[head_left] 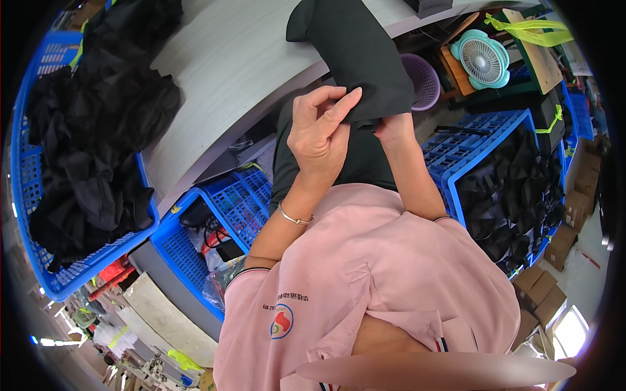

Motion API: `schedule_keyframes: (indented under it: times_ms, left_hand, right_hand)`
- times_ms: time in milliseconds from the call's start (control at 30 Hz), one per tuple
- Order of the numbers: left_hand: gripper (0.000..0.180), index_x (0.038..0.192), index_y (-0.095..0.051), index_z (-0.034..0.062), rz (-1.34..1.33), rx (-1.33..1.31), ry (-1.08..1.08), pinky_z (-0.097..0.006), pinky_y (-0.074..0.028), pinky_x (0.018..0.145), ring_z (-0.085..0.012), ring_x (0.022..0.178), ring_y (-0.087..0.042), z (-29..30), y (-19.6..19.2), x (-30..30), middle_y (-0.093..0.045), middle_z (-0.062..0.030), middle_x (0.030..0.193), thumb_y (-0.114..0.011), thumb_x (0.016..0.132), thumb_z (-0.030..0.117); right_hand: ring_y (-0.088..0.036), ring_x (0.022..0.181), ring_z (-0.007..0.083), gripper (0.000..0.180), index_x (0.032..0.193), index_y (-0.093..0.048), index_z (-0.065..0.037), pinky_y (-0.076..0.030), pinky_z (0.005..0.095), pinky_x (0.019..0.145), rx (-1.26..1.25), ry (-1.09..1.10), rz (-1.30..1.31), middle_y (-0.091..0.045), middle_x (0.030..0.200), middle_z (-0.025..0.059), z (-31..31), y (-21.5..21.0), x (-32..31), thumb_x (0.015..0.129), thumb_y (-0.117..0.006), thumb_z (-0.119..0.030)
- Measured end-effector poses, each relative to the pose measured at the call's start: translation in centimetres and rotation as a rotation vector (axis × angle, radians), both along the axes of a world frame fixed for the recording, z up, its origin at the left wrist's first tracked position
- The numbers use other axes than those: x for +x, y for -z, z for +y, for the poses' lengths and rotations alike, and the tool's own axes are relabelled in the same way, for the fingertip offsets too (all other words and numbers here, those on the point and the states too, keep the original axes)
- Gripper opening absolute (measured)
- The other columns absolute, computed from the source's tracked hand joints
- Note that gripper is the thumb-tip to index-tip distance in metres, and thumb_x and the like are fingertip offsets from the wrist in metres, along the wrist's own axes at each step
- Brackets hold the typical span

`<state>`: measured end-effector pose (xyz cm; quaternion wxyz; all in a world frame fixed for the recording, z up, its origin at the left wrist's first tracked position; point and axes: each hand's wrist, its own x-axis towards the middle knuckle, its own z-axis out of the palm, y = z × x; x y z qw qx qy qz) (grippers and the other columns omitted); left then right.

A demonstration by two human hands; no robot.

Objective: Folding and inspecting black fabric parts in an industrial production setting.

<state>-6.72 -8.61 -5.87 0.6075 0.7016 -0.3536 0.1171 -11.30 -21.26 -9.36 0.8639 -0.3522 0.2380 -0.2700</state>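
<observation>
A long black fabric piece (358, 55) runs from my hands up over the edge of the pale table. My left hand (319, 130) pinches its near edge between thumb and bent forefinger. At the piece's lower right corner is my right hand (394, 127), gripping the cloth from beneath; most of its fingers are hidden behind the fabric. A small folded bit of cloth shows below the edge between the two hands.
The pale table (215, 72) curves across the front. At left a blue basket (98, 277) overflows with black cloth pieces (98, 156). On the right stands another blue basket (482, 140) with black pieces. A purple bin (424, 81) and a turquoise fan (481, 60) sit beyond my right hand.
</observation>
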Motion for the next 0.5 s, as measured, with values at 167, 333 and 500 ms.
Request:
schedule_keyframes:
  times_ms: [167, 333, 500]
  left_hand:
    - [0.056, 0.106, -0.077, 0.0108, -0.072, 0.041, 0.025, -0.028, -0.05, 0.066, -0.0177, 0.079, -0.057, 0.2, -0.5, -0.1, -0.065, -0.0043, 0.101, -0.062, 0.061, -0.019]
    - [0.054, 0.106, -0.076, 0.0079, -0.084, 0.039, 0.034, -0.028, -0.05, 0.066, -0.0186, 0.079, -0.057, 0.1, -0.8, 0.0, -0.064, -0.0048, 0.101, -0.062, 0.061, -0.019]
    - [0.056, 0.109, -0.075, 0.0064, -0.076, 0.081, 0.064, -0.029, -0.05, 0.068, -0.0193, 0.081, -0.057, 0.4, -0.8, 0.4, -0.064, -0.0053, 0.104, -0.061, 0.061, -0.019]
  right_hand:
    - [-0.067, 0.103, 0.0234, 0.046, 0.129, -0.054, 0.001, -0.058, 0.0357, 0.086, -0.093, -0.001, -0.083, -0.064, 0.121, 0.0145, 0.0, 0.4, -0.3, 0.094, -0.061, -0.028]
    - [-0.065, 0.104, 0.0213, 0.045, 0.131, -0.052, -0.001, -0.056, 0.0354, 0.087, -0.1, 0.003, -0.068, -0.063, 0.122, 0.0117, 0.2, -0.1, 0.2, 0.095, -0.059, -0.027]
    - [-0.065, 0.105, 0.0224, 0.045, 0.131, -0.052, 0.0, -0.056, 0.0355, 0.088, -0.095, 0.035, -0.073, -0.062, 0.123, 0.0129, 0.0, 1.0, 0.8, 0.096, -0.059, -0.026]
